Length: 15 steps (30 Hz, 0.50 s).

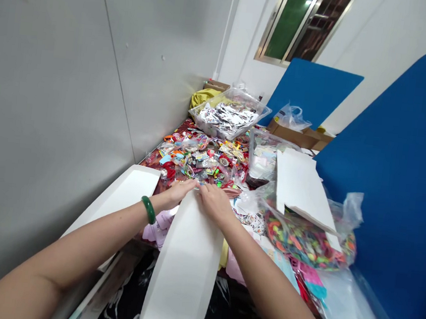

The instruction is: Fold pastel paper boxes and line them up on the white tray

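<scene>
A long white cardboard tray [184, 273] with low turned-up sides stretches from my lap to the edge of the heaped table. My left hand [181, 191], below a green bangle [148, 209], is closed at the tray's far end. Beside it, my right hand [214, 203] grips the same end, its fingertips close to those of the left. Something small and bluish shows between the fingertips, too small to name. Just beyond lies a pile of small colourful trinkets [205, 156], many in clear bags.
Another white cardboard tray [117, 197] leans by the grey wall on the left. At the back stands a clear plastic bin [229, 115] of printed cutouts. To the right, a white cardboard piece [303, 187] rests over a bag of colourful bands [303, 240], near blue panels [395, 199].
</scene>
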Each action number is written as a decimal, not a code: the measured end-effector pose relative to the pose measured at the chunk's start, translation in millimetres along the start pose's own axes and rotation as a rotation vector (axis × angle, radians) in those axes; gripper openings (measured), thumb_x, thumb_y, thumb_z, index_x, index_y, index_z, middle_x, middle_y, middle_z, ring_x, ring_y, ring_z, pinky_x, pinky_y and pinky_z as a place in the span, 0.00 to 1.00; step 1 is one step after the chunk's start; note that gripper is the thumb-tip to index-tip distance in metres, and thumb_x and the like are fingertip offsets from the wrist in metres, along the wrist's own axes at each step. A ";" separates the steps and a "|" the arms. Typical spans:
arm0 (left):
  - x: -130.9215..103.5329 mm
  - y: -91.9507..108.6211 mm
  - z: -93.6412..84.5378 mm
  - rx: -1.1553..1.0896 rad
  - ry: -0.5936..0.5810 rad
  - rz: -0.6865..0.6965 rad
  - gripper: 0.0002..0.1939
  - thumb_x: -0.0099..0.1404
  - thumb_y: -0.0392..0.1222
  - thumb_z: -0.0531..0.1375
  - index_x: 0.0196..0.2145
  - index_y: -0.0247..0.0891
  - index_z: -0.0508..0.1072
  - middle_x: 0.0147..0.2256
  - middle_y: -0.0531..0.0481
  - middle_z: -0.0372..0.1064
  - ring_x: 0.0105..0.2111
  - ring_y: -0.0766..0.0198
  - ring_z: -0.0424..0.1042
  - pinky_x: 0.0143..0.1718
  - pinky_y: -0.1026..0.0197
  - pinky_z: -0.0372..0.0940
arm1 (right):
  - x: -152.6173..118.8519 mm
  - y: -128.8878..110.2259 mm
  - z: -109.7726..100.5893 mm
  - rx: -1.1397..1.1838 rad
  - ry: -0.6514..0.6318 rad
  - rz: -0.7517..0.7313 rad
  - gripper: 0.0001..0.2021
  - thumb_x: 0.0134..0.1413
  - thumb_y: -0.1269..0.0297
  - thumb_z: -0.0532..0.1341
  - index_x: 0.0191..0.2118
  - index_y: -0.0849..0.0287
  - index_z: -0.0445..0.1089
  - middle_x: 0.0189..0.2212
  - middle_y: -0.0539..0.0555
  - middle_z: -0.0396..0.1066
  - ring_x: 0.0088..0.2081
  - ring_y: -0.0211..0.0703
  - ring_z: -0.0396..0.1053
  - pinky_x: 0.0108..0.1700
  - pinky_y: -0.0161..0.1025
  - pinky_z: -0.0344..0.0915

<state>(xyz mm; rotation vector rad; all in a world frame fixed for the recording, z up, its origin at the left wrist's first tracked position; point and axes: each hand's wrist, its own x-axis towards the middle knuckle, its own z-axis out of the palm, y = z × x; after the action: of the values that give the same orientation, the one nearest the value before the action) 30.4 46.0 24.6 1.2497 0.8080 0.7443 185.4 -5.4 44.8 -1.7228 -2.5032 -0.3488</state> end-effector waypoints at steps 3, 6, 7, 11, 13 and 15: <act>-4.0 -3.1 6.3 -0.077 0.024 -0.004 0.27 0.59 0.60 0.57 0.46 0.35 0.69 0.42 0.44 0.72 0.42 0.58 0.69 0.45 0.57 0.62 | 7.5 -10.0 3.5 -0.057 0.050 -0.050 0.12 0.61 0.71 0.47 0.45 0.62 0.64 0.37 0.60 0.69 0.40 0.47 0.65 0.39 0.38 0.57; -19.3 -3.4 10.2 -0.107 0.048 -0.028 0.27 0.60 0.59 0.56 0.48 0.35 0.68 0.45 0.41 0.71 0.45 0.56 0.69 0.47 0.56 0.62 | 9.6 -9.3 6.5 -0.117 0.094 -0.021 0.10 0.60 0.72 0.48 0.40 0.62 0.65 0.35 0.60 0.69 0.38 0.48 0.65 0.37 0.39 0.56; -27.1 -2.5 11.1 -0.110 0.051 -0.044 0.27 0.60 0.58 0.56 0.49 0.34 0.67 0.45 0.40 0.72 0.45 0.55 0.69 0.46 0.55 0.63 | 10.7 -6.7 6.6 -0.132 0.102 0.006 0.09 0.59 0.73 0.48 0.38 0.62 0.64 0.34 0.60 0.69 0.37 0.48 0.66 0.36 0.39 0.56; -57.6 12.2 8.9 -0.030 0.082 -0.114 0.24 0.61 0.49 0.58 0.53 0.36 0.65 0.43 0.40 0.73 0.39 0.54 0.73 0.40 0.54 0.67 | 26.5 3.9 -0.2 -0.113 0.143 0.190 0.09 0.58 0.75 0.48 0.37 0.64 0.64 0.32 0.61 0.69 0.36 0.49 0.67 0.33 0.38 0.55; -65.3 28.2 -1.7 0.100 0.133 -0.137 0.20 0.61 0.44 0.58 0.49 0.36 0.68 0.41 0.41 0.74 0.36 0.55 0.74 0.36 0.57 0.68 | 39.6 4.4 -9.9 -0.025 0.128 0.274 0.09 0.60 0.73 0.47 0.38 0.64 0.64 0.32 0.61 0.70 0.35 0.49 0.68 0.33 0.38 0.56; -68.2 48.2 -22.1 0.210 0.193 -0.141 0.16 0.58 0.42 0.60 0.43 0.35 0.72 0.38 0.43 0.75 0.33 0.56 0.74 0.32 0.59 0.68 | 50.5 3.8 -24.3 0.091 0.145 0.297 0.09 0.61 0.66 0.49 0.41 0.63 0.64 0.35 0.62 0.70 0.38 0.51 0.68 0.36 0.40 0.58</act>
<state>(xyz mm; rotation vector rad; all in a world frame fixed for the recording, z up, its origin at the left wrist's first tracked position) -26.4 7.7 77.3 1.3047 1.1441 0.6856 169.2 36.3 78.8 -1.9197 -2.0907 -0.3167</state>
